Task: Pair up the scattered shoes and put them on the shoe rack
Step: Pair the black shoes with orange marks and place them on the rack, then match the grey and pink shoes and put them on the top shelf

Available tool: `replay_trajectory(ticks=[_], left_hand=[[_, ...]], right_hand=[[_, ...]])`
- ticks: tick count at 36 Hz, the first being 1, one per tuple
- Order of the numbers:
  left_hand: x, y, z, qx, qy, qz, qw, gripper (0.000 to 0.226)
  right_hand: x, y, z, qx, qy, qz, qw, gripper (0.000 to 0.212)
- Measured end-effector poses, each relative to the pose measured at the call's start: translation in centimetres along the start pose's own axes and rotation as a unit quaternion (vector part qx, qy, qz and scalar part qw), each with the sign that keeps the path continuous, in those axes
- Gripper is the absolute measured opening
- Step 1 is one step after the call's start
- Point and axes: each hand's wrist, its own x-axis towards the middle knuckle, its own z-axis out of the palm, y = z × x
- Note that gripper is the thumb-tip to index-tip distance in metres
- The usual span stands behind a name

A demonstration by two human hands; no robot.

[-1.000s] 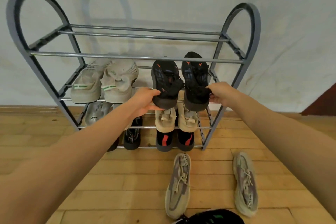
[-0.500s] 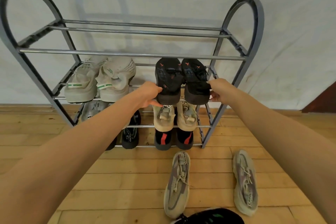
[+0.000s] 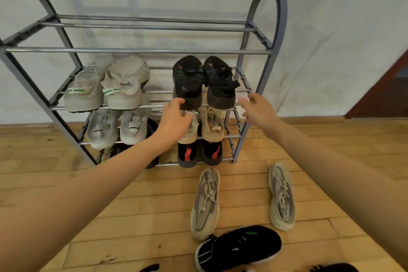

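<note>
Head camera view: a person reaches with both bare arms toward a grey metal shoe rack [image 3: 268, 52] standing against a pale wall [image 3: 331, 28]. A black pair sits on the rack's second shelf from the top, toes to the wall, the left black shoe [image 3: 187, 81] touching the right black shoe [image 3: 220, 86]. The left hand [image 3: 176, 121] is at the heel of the left black shoe, thumb against the heel's side and fingers curled just below it; whether it actually grips the heel cannot be told. The right hand [image 3: 258, 110] hangs with fingers spread and relaxed just beside the heel of the right black shoe, a small gap between them.

On the same shelf, to the left, rests a white pair with green stripes [image 3: 84, 93]. One shelf down stand a pale grey pair [image 3: 102, 128] and a beige pair [image 3: 213, 126], the latter partly hidden by the left hand. On the lowest shelf stands a black pair with red marks [image 3: 187, 153], beside dark shoes [image 3: 112, 150] mostly covered by the left forearm.

On the wooden floor [image 3: 154, 205] in front of the rack lie two matching grey-beige sneakers [image 3: 205, 203], well apart from each other, toes pointing at the camera. A black sneaker with green marks [image 3: 238, 247] lies on its side nearest the camera.
</note>
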Motion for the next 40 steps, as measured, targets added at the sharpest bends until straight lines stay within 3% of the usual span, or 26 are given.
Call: replay_trajectory(ticks=[5,12,19,26,30,33,35,40], left_hand=[[-4.4,-3.4,4.2,0.065,-0.134,0.014,0.989,0.033],[-6.4,-10.1,9.9,0.181,-0.262,-0.045,0.947,0.035],[-7.3,-17.4,14.3,0.188,-0.333,-0.182,0.906,0.051],[-9.5,-21.1,17.5,0.178,-0.290,-0.304,0.890,0.068],[-9.6,-22.1,18.2,0.244,-0.277,-0.264,0.891,0.063],[-9.4,-22.3,18.3,0.272,-0.279,-0.209,0.897,0.042],[-9.3,-22.6,18.1,0.266,-0.274,-0.187,0.905,0.033],[-8.9,-23.5,16.6,0.288,-0.232,-0.142,0.918,0.029]], right_hand=[[-3.4,6.2,0.4,-0.142,-0.058,-0.018,0.988,0.056],[-4.1,18.1,1.8,-0.236,-0.177,0.141,0.945,0.063],[-3.9,29.6,2.8,-0.290,-0.154,0.212,0.920,0.086],[-5.0,34.0,3.9,-0.309,-0.030,0.253,0.916,0.071],[-5.5,35.1,4.3,-0.363,-0.001,0.260,0.895,0.066],[-4.9,35.5,4.2,-0.379,-0.005,0.264,0.887,0.058],[-4.5,35.4,4.2,-0.362,-0.012,0.260,0.895,0.049],[-4.8,34.9,4.6,-0.311,0.053,0.186,0.931,0.027]])
